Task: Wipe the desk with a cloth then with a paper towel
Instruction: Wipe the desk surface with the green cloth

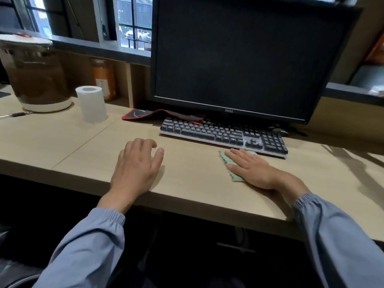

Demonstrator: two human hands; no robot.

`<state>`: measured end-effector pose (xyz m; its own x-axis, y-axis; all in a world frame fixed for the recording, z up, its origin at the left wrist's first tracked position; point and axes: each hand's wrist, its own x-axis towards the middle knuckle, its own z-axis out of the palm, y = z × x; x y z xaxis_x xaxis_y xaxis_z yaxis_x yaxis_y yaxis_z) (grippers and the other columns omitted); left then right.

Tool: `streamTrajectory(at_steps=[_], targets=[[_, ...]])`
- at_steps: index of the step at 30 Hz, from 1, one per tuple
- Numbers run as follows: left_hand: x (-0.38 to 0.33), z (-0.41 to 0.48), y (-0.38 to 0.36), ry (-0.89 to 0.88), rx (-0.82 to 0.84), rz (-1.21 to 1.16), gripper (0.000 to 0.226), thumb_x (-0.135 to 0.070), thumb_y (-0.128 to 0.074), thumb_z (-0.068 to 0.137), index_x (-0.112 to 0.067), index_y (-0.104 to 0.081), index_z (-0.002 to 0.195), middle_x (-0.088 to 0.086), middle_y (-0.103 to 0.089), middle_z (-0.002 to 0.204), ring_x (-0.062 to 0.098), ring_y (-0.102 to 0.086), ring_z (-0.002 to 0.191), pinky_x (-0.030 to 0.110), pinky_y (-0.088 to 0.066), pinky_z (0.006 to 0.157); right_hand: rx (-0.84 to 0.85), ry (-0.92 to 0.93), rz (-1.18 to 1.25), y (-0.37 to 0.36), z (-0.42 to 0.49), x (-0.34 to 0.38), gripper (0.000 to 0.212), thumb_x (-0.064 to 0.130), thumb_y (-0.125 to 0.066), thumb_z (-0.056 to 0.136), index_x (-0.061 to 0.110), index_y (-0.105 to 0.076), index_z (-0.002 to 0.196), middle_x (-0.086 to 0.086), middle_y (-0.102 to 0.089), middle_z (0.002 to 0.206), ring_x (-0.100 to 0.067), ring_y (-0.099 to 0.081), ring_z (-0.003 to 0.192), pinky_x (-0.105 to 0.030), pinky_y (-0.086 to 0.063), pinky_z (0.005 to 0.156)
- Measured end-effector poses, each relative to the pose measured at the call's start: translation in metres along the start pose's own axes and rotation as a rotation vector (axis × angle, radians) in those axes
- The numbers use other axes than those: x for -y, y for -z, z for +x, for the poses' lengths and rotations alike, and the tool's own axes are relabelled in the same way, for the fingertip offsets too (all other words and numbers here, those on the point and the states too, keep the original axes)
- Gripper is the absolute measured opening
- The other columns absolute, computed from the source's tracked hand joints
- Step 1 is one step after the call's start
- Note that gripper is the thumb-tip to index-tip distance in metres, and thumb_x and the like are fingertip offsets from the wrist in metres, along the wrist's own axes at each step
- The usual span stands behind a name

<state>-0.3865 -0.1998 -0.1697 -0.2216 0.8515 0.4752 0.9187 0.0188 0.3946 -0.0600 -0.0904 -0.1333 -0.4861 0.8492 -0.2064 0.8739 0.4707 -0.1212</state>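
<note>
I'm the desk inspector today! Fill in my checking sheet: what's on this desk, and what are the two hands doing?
Surface: light wooden desk, with a seam line on its left part.
Job's things: green cloth flat on the desk by the keyboard's right end; paper towel roll upright at back left, untouched.
Clutter: keyboard; crumpled red-edged mouse pad behind its left end; mouse behind its right end; pen and brown container far left.
Hands: right hand presses flat on the cloth; left hand rests on the desk, holding nothing.
Cables: nothing seen clearly.
Surroundings: dark monitor; window behind; orange jar in a cubby.
</note>
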Motion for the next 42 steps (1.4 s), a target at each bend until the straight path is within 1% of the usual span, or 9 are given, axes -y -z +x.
streamTrajectory(at_steps=[5, 9, 13, 20, 23, 30, 34, 37, 42], targets=[[-0.004, 0.002, 0.001, -0.019, 0.069, 0.037, 0.047, -0.055, -0.032, 0.107, -0.022, -0.055, 0.132, 0.006, -0.053, 0.131, 0.025, -0.046, 0.122, 0.046, -0.039, 0.1, -0.014, -0.204, -0.001, -0.002, -0.044, -0.052, 0.061, 0.062, -0.017, 0.106, 0.043, 0.002, 0.161, 0.012, 0.008, 0.17, -0.012, 0.01, 0.156, -0.038, 0.002, 0.124], [-0.008, 0.003, -0.001, -0.041, 0.099, 0.05, 0.05, -0.058, -0.03, 0.107, -0.024, -0.055, 0.132, 0.005, -0.052, 0.132, 0.025, -0.046, 0.123, 0.046, -0.039, 0.102, -0.04, -0.264, -0.012, -0.008, -0.038, -0.043, 0.061, 0.062, -0.014, 0.105, 0.044, 0.003, 0.16, 0.009, 0.01, 0.171, -0.015, 0.012, 0.156, -0.045, 0.002, 0.125], [-0.01, 0.002, -0.002, -0.048, 0.113, 0.052, 0.051, -0.059, -0.028, 0.107, -0.025, -0.055, 0.133, 0.004, -0.052, 0.131, 0.024, -0.044, 0.122, 0.045, -0.037, 0.102, -0.046, -0.149, -0.012, -0.014, -0.019, 0.009, 0.063, 0.063, -0.012, 0.104, 0.042, 0.003, 0.161, 0.008, 0.01, 0.171, -0.018, 0.013, 0.156, -0.048, 0.004, 0.125], [-0.005, 0.0, 0.0, -0.04, 0.071, 0.069, 0.045, -0.055, -0.031, 0.108, -0.024, -0.058, 0.128, 0.009, -0.057, 0.125, 0.03, -0.048, 0.117, 0.047, -0.042, 0.093, -0.025, 0.087, -0.022, -0.025, 0.022, 0.152, 0.066, 0.063, -0.01, 0.102, 0.04, 0.004, 0.162, 0.006, 0.013, 0.171, -0.02, 0.018, 0.156, -0.051, 0.012, 0.124], [-0.003, 0.001, 0.002, -0.046, 0.072, 0.05, 0.045, -0.053, -0.029, 0.107, -0.024, -0.057, 0.126, 0.011, -0.057, 0.123, 0.031, -0.047, 0.115, 0.047, -0.041, 0.09, -0.034, 0.125, -0.026, -0.03, 0.02, 0.181, 0.067, 0.061, -0.01, 0.102, 0.036, 0.001, 0.162, 0.005, 0.011, 0.171, -0.021, 0.017, 0.156, -0.053, 0.011, 0.124], [-0.005, 0.001, 0.003, -0.025, 0.086, 0.034, 0.046, -0.053, -0.03, 0.108, -0.022, -0.058, 0.128, 0.013, -0.056, 0.127, 0.032, -0.045, 0.119, 0.047, -0.038, 0.094, -0.09, 0.122, -0.01, -0.039, -0.04, 0.143, 0.065, 0.065, -0.012, 0.102, 0.043, 0.003, 0.161, 0.011, 0.009, 0.171, -0.014, 0.016, 0.156, -0.046, 0.008, 0.125], [-0.008, 0.0, 0.003, -0.05, 0.089, 0.038, 0.045, -0.052, -0.029, 0.109, -0.023, -0.059, 0.126, 0.011, -0.056, 0.128, 0.031, -0.044, 0.121, 0.048, -0.038, 0.096, -0.132, 0.02, -0.018, -0.041, -0.092, 0.095, 0.062, 0.067, -0.011, 0.102, 0.049, 0.001, 0.16, 0.019, 0.007, 0.169, -0.006, 0.014, 0.155, -0.036, 0.007, 0.125], [-0.008, -0.001, 0.0, -0.073, 0.086, 0.037, 0.046, -0.053, -0.029, 0.109, -0.022, -0.059, 0.127, 0.011, -0.057, 0.127, 0.031, -0.045, 0.121, 0.049, -0.039, 0.097, -0.16, -0.071, -0.052, -0.045, -0.122, 0.068, 0.065, 0.072, 0.001, 0.097, 0.051, 0.003, 0.159, 0.022, 0.007, 0.169, -0.002, 0.015, 0.153, -0.032, 0.006, 0.125], [-0.008, -0.001, -0.003, -0.074, 0.074, 0.014, 0.048, -0.054, -0.027, 0.11, -0.022, -0.058, 0.126, 0.007, -0.057, 0.123, 0.028, -0.045, 0.118, 0.045, -0.038, 0.095, -0.197, -0.095, -0.105, -0.051, -0.117, 0.078, 0.063, 0.066, 0.002, 0.1, 0.047, 0.009, 0.159, 0.015, 0.009, 0.17, -0.01, 0.015, 0.156, -0.04, 0.003, 0.127]])
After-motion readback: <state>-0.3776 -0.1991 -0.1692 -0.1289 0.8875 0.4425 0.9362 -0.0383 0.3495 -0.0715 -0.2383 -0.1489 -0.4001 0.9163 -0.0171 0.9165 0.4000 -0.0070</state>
